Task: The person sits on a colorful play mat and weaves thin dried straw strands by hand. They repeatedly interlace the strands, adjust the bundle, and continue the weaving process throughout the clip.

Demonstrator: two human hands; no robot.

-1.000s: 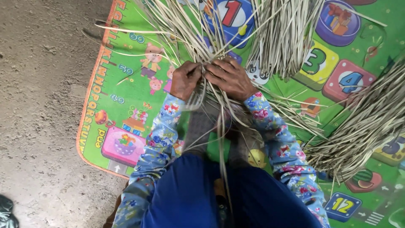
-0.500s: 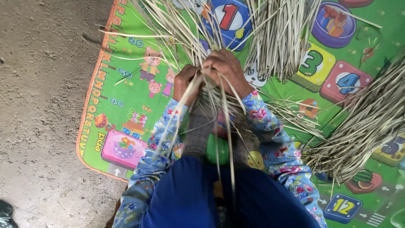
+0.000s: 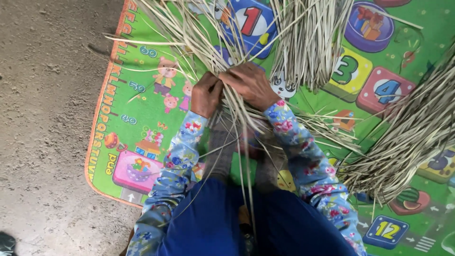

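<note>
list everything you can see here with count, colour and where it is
dry reed strips: too many to count, pale tan, fanning up from the hands across the mat
reed bundle: one, pale tan, top centre on the mat
second reed bundle: one, grey-tan, right side of the mat
play mat: one, green with cartoon pictures, orange edge, under everything
ground: grey, bare, left of the mat
sleeves: two, blue floral
left hand: closed around strips
right hand: gripping strips beside the left

A bright green children's play mat (image 3: pixel 142 109) lies on what looks like bare concrete floor (image 3: pixel 42 118).
</note>
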